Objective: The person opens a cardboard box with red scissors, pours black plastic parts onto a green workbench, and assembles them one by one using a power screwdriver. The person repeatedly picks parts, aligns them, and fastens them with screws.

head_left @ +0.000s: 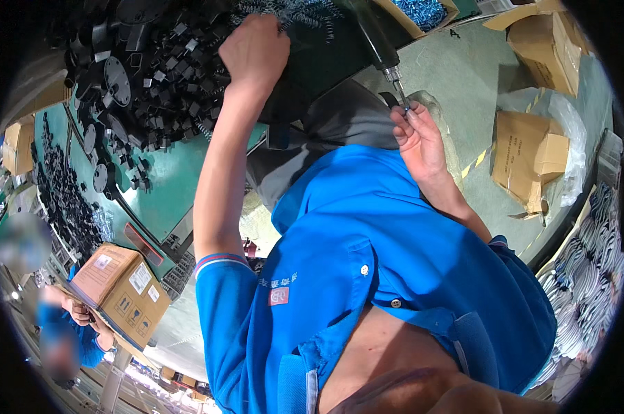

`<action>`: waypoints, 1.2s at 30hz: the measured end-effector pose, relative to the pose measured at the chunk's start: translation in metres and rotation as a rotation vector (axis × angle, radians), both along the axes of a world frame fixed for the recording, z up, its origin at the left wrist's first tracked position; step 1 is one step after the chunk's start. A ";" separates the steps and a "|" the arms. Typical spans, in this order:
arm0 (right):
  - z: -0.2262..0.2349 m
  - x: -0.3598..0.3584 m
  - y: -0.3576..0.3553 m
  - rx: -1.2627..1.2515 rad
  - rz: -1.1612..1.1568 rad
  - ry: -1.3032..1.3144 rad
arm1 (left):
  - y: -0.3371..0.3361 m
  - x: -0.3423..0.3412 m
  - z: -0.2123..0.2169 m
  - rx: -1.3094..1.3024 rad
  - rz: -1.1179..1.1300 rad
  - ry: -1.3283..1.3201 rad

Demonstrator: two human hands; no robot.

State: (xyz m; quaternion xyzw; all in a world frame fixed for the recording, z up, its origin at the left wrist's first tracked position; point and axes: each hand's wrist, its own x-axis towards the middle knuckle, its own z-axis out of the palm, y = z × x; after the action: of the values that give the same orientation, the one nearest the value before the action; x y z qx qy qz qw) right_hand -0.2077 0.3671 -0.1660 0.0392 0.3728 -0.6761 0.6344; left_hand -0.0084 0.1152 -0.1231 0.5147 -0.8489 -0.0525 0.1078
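My left hand [257,52] reaches to the far edge of the table, its fingers bent in at a pile of small metal springs [291,12]. The fingertips are partly hidden, so what they hold cannot be made out. On the right, my right hand [420,138] pinches a small bluish piece, which looks like a screw [407,110], between thumb and forefinger. Its other fingers are loosely curled. The bit of a dark power screwdriver [381,48], pointing down from above, meets the piece at my fingertips.
Small black plastic parts [181,83] cover the table's left, with round black pieces [117,81] among them. A box of blue screws [422,10] is at the top. Cardboard boxes [526,159] stand on the right. At lower left, another person's hands [81,310] are at a carton [122,293].
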 end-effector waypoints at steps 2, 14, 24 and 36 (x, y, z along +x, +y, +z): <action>0.006 0.003 0.002 0.028 -0.016 -0.008 | 0.014 0.014 0.017 0.068 0.045 0.254; 0.016 0.006 0.001 0.086 0.023 0.153 | 0.050 0.051 0.004 0.157 -0.009 0.885; 0.028 0.015 -0.007 0.144 0.093 0.587 | 0.057 0.044 0.006 0.169 0.161 0.604; 0.036 -0.042 -0.024 0.189 0.289 0.991 | -0.002 0.074 0.000 -0.388 0.090 0.123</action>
State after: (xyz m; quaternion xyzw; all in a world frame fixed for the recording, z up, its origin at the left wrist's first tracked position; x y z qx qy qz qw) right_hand -0.2497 0.3430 -0.1296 -0.2801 0.6891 -0.4825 0.4626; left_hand 0.0655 0.1130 -0.1234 0.5176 -0.8111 0.0853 0.2586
